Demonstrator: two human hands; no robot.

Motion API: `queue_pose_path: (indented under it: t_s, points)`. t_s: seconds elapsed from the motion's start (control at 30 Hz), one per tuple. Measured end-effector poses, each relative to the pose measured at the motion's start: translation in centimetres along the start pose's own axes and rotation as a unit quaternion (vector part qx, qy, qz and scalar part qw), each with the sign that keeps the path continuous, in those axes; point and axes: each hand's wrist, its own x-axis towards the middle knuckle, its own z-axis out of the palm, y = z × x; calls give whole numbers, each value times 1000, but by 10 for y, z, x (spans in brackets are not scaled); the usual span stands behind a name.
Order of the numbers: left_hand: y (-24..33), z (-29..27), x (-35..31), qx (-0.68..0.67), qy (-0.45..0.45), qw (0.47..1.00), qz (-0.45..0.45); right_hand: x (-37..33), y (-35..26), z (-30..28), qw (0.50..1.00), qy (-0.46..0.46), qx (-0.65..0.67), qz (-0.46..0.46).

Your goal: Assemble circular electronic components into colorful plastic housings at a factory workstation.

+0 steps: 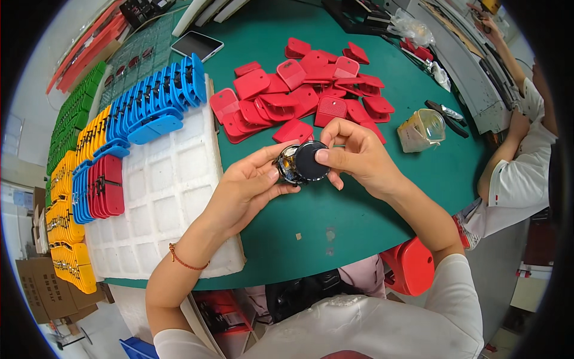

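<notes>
Over the green table, my left hand (245, 188) is closed on a small round watch case (287, 164), its thumb and fingers on the rim. Coppery and shiny inner parts show in the case's uncovered side. Against the case's right side, my right hand (365, 158) pinches a round black disc (309, 163) that looks like a watch screen, thumb on its face. The disc overlaps part of the case; whether a cable joins them is hidden. Just beyond my hands lies a heap of red plastic clips (299, 90).
A white foam tray (158, 200) with square pockets lies left, bearing rows of blue clips (152, 99), with yellow and green ones farther left. A phone (197, 45) lies behind. At right are a clear jar (421, 130), pliers (448, 116) and another person's arm (508, 134).
</notes>
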Motion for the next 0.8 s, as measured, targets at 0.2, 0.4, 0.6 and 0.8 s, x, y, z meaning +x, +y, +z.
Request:
queue_pose_path:
  t_s: [0.2, 0.4, 0.6, 0.8]
  points:
    - [-1, 1, 1, 18, -11, 1000, 8, -2, -3, 2, 1000, -1, 11, -20]
    - [-3, 2, 1, 47, -8, 999, 19, -1, -1, 2, 1000, 6, 0, -24]
    - [-4, 1, 1, 80, -5, 997, 19, -1, 0, 3, 1000, 6, -15, -22]
    - [-4, 1, 1, 94, -4, 995, 24, 0, 3, 2, 999, 6, -18, -26]
